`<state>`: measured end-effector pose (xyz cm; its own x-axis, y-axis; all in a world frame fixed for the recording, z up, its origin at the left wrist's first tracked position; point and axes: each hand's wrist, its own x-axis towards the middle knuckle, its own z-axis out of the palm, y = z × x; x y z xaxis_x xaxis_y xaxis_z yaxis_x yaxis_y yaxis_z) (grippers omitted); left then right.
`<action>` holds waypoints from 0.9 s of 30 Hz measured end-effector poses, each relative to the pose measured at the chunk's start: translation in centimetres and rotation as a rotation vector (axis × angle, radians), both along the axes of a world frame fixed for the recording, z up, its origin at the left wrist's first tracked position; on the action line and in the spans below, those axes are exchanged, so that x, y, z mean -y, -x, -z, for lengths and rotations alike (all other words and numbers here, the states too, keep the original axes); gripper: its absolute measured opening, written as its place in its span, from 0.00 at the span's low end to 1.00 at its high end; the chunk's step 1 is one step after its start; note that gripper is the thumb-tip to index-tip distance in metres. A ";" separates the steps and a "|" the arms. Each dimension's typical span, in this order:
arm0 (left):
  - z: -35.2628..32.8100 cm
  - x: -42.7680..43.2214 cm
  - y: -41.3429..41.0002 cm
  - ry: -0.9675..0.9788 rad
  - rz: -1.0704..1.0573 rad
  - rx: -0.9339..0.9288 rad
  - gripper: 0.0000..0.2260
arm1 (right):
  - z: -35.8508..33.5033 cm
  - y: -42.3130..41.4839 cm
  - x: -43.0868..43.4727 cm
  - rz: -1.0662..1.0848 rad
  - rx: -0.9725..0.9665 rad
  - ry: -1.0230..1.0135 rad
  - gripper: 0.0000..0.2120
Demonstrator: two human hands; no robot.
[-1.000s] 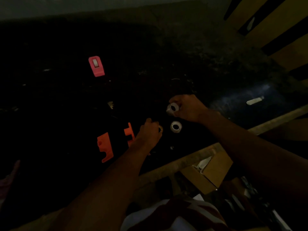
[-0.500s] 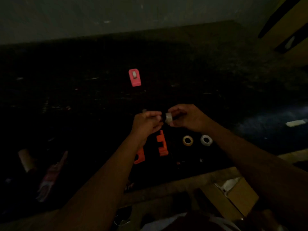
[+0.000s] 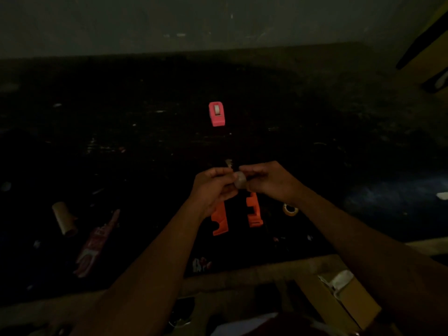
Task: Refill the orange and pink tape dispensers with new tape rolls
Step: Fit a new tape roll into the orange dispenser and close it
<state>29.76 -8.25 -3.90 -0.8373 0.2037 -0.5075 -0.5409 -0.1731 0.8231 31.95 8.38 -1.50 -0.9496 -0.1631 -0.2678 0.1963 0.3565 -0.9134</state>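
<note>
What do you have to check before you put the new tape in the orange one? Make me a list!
1. Tape roll firmly held: ok. The left hand and the right hand both grip it.
2. Loose end of the tape found: cannot tell, it is too dark.
3. Orange dispenser open: ok. Its two pieces lie apart on the table below the hands.
4. Pink dispenser already filled: ok. A white roll shows inside it.
5. Spare roll close by: ok. It lies on the table beside the right wrist.
</note>
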 end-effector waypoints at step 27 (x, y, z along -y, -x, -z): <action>1.5 -1.4 0.3 -0.039 -0.038 0.104 0.06 | 3.5 0.3 -0.9 0.203 -0.096 -0.164 0.17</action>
